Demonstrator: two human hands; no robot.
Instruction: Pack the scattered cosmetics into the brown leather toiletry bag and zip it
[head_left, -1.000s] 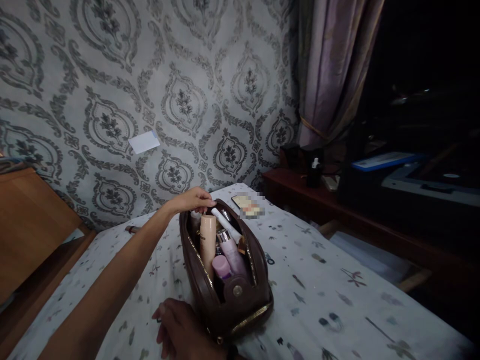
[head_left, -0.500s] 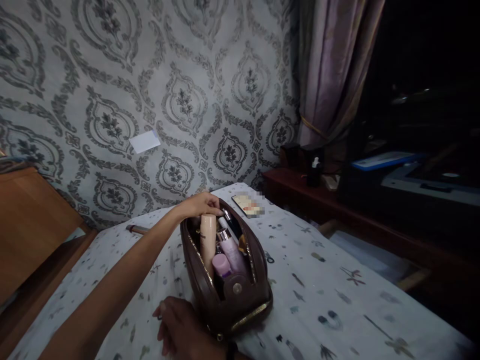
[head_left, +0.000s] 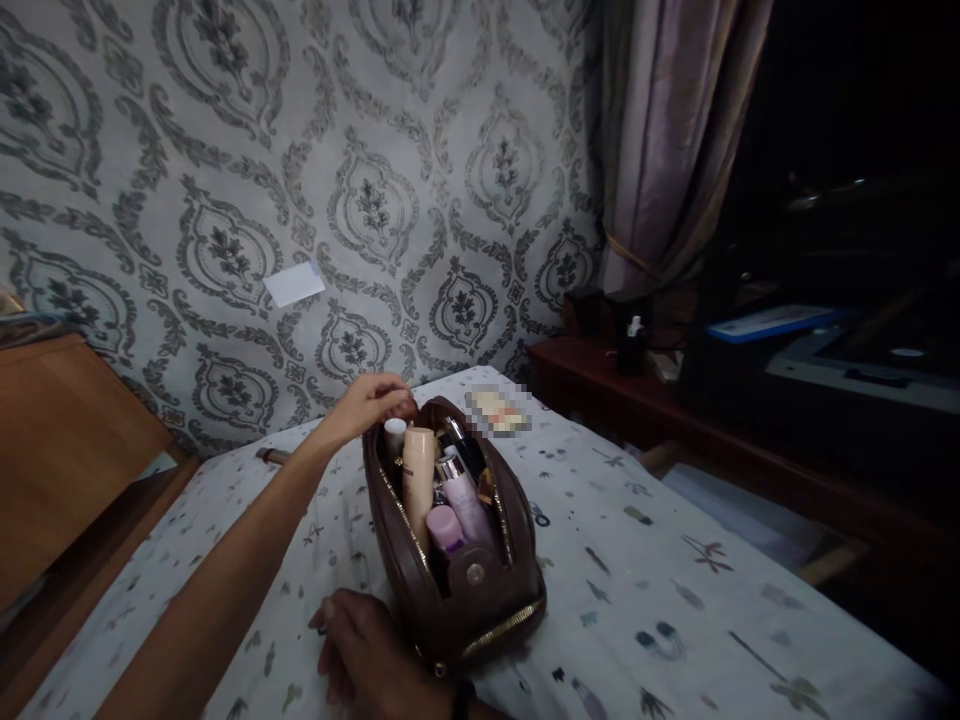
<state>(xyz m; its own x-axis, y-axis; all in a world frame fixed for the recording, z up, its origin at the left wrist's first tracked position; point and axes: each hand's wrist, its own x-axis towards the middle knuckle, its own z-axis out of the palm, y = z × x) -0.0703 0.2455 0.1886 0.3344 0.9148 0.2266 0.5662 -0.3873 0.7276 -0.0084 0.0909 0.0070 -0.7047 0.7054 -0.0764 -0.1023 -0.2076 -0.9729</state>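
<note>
A brown leather cosmetic bag (head_left: 480,620) lies unzipped on the bed, its gold zipper edges apart. Inside are a beige bottle (head_left: 418,475), a lilac bottle with a silver collar (head_left: 466,500), a jar or bottle with a purple cap (head_left: 445,527) and a white-capped container (head_left: 395,436). My left hand (head_left: 381,398) is at the bag's far end, fingers bent and closed on its rim; the fingertips are partly hidden. Beside the bag's near left side, my right hand (head_left: 367,645) rests loosely on the sheet with its fingers apart, holding nothing.
A phone (head_left: 499,411), partly pixelated, lies beyond the bag on the patterned sheet (head_left: 637,600). At left is a wooden headboard or cabinet (head_left: 67,450). To the right stands a dark red desk (head_left: 577,375) with an open drawer (head_left: 742,510). Patterned wallpaper covers the wall behind.
My left hand has moved up and left, from inside the bag to its far rim. The white-capped container now shows upright beside the beige bottle. My right hand has stayed in place.
</note>
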